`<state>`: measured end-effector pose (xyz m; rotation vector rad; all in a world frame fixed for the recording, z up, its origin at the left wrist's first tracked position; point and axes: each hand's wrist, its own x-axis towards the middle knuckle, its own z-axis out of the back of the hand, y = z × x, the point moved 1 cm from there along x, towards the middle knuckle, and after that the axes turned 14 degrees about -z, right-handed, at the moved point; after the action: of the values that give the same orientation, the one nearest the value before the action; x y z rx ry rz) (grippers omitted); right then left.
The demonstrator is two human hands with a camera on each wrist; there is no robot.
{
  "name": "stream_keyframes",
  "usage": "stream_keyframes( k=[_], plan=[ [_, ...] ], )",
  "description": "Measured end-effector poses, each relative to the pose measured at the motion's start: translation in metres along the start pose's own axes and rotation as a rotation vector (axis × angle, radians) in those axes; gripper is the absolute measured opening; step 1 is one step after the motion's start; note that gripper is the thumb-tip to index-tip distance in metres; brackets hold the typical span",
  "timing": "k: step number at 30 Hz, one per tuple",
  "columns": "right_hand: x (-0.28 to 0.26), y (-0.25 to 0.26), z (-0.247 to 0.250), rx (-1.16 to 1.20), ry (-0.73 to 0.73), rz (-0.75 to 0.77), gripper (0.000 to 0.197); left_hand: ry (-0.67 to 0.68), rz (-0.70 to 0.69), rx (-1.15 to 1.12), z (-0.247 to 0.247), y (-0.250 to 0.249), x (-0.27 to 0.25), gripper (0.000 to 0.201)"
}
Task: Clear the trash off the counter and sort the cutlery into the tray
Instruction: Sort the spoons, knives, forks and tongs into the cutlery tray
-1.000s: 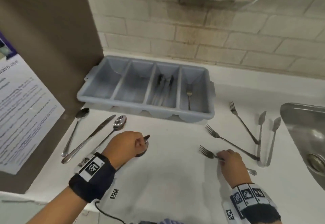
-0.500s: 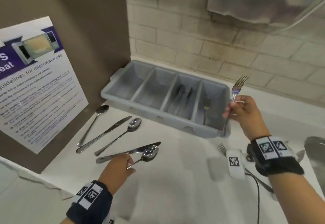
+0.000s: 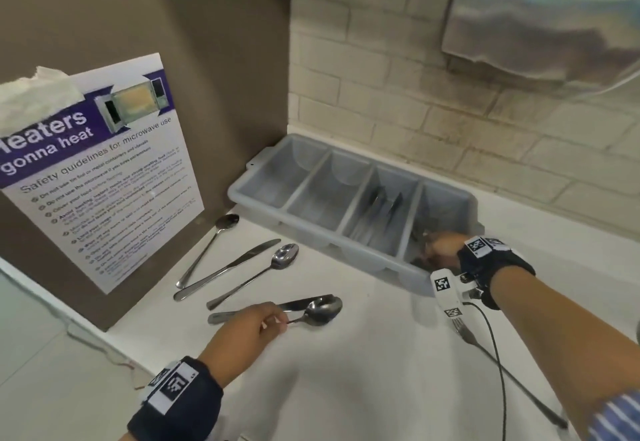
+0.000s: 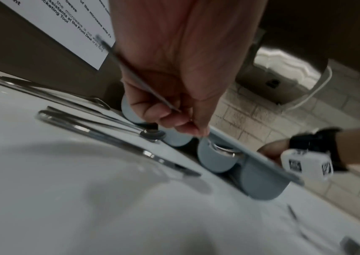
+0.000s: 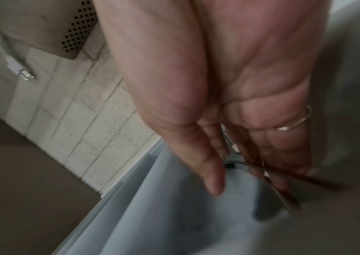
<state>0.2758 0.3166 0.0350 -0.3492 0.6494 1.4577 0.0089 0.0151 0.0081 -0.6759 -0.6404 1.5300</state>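
My left hand (image 3: 277, 323) pinches the handle of a spoon (image 3: 323, 309) just above the white counter; the handle crosses my palm in the left wrist view (image 4: 135, 74). A knife (image 3: 308, 301) lies under it. The grey four-compartment tray (image 3: 239, 195) stands by the tiled wall. My right hand (image 3: 440, 250) is down in its rightmost compartment. There the fingers (image 5: 216, 181) are straight, thumb apart, and a fork (image 5: 305, 177) lies at the fingertips. Knives (image 3: 381, 205) lie in the third compartment.
Two spoons (image 3: 227, 221) (image 3: 285, 255) and a knife (image 3: 228, 267) lie left of the tray. A fork (image 3: 465, 333) lies under my right forearm. A brown panel with a poster (image 3: 104, 170) bounds the left; a steel dispenser (image 3: 540, 15) hangs above.
My right hand has gone from holding the fork upright over the tray's rim down into the rightmost compartment. My left hand keeps the spoon, now slightly nearer the tray.
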Motion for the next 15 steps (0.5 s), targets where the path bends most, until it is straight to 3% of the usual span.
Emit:
stream_keyframes(
  k=[3,6,11,15],
  plan=[
    [-0.012,0.004,-0.005,0.053,-0.001,0.014,0.034,-0.167,-0.064,-0.117,0.028,-0.022,0.020,0.023],
    [-0.041,0.002,-0.010,0.194,-0.188,0.059,0.041,-0.312,-0.112,-0.196,0.056,-0.043,0.059,0.026],
    [-0.110,-0.018,-0.036,0.577,-0.457,0.265,0.025,-0.278,-0.134,-0.173,0.067,-0.059,0.151,0.037],
    [-0.155,-0.042,-0.085,0.472,-0.531,0.285,0.023,-0.101,-0.077,-0.025,0.050,-0.058,0.222,0.044]
  ],
)
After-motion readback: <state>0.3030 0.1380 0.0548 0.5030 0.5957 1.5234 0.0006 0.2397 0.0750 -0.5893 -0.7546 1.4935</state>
